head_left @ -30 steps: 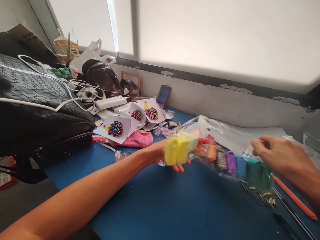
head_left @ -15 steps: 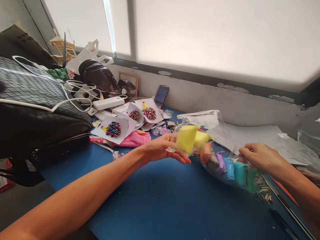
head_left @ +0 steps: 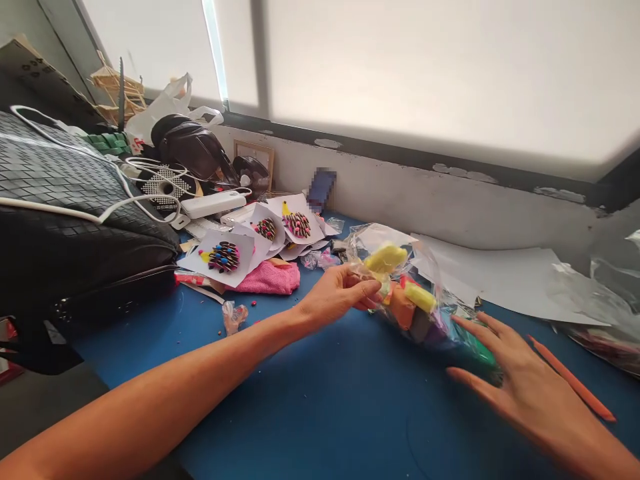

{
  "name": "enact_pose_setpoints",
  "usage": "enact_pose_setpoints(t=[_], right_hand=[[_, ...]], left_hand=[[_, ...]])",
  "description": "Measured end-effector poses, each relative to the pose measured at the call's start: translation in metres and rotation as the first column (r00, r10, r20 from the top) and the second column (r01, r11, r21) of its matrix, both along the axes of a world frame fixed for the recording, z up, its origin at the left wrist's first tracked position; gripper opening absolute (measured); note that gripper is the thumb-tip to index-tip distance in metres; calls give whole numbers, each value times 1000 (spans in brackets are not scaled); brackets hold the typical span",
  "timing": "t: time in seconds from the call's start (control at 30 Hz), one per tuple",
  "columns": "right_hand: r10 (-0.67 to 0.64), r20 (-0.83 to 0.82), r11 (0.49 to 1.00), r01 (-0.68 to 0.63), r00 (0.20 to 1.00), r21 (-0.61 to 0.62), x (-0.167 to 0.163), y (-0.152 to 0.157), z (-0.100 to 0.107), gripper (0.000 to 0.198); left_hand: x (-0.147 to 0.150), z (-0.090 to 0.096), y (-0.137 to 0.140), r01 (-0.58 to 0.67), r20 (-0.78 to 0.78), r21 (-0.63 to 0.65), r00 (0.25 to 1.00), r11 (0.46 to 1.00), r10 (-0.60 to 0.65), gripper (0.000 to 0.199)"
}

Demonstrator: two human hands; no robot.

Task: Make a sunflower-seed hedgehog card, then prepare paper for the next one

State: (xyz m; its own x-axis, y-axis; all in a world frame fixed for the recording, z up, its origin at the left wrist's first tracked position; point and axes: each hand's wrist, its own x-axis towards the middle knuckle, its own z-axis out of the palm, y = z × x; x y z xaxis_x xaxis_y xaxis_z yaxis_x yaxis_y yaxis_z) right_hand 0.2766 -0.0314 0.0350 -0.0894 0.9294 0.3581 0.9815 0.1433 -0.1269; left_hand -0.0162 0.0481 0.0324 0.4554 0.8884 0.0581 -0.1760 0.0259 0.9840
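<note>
A clear plastic bag (head_left: 367, 239) holds several soft packets that look like coloured modelling clay. My left hand (head_left: 345, 291) pinches the bag's left edge between thumb and fingers. A yellow packet (head_left: 386, 259) lies near the bag's mouth, and a second yellow one rests lower among the others. An orange packet (head_left: 401, 308) shows in the middle, with grey, purple and blue ones beside it, blurred. At the bag's right end is a green packet (head_left: 480, 349). My right hand (head_left: 520, 377) has its fingers spread beside this end; whether the fingertips touch the plastic I cannot tell.
White paper (head_left: 500, 273) lies behind the bag. An orange stick (head_left: 575, 380) is right of my right hand. Hedgehog crafts on paper (head_left: 225, 257) and a pink cloth (head_left: 267, 277) sit at the left. A black woven bag (head_left: 75, 220) stands at the far left of the blue table (head_left: 320, 400).
The yellow packets, held up by my left hand before, now lie in the bag. My left hand grips the bag's edge. My right hand has let go of the bag, opened and come nearer.
</note>
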Motion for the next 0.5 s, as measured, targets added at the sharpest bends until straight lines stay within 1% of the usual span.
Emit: enact_pose_setpoints(t=[0.07, 0.13, 0.17, 0.2, 0.23, 0.3, 0.37, 0.43, 0.5], right_hand=[[-8, 33, 998, 6, 999, 70, -9, -4, -6, 57], [-11, 52, 992, 4, 999, 128, -16, -5, -3, 54], [-8, 55, 989, 0, 998, 145, -19, -6, 0, 51], [-2, 63, 987, -8, 998, 162, -20, -7, 4, 49], [3, 79, 983, -18, 997, 185, -21, -8, 9, 46], [-3, 120, 969, -27, 993, 247, -22, -11, 17, 43], [-22, 164, 949, -32, 986, 315, -21, -12, 23, 44], [-35, 185, 942, -30, 982, 335, -22, -11, 27, 45], [-34, 181, 939, -30, 983, 342, -24, -9, 30, 44]], left_hand=[[-1, 4, -2, 7, 41, -33, 999, 999, -6, 59], [-3, 9, -3, 19, 86, -35, 996, 999, -16, 76], [-4, 11, -3, 26, 101, -19, 995, 999, -24, 78], [-5, 13, -3, 29, 108, 1, 994, 1000, -29, 76], [-6, 15, -3, 28, 110, 17, 993, 999, -29, 70], [-7, 16, -2, 10, 100, 44, 995, 999, -15, 49], [-7, 17, -2, 6, 79, 62, 997, 998, -10, 29], [-7, 17, -2, 29, 69, 73, 997, 997, -34, 22], [-7, 16, -2, 57, 67, 82, 996, 995, -63, 23]])
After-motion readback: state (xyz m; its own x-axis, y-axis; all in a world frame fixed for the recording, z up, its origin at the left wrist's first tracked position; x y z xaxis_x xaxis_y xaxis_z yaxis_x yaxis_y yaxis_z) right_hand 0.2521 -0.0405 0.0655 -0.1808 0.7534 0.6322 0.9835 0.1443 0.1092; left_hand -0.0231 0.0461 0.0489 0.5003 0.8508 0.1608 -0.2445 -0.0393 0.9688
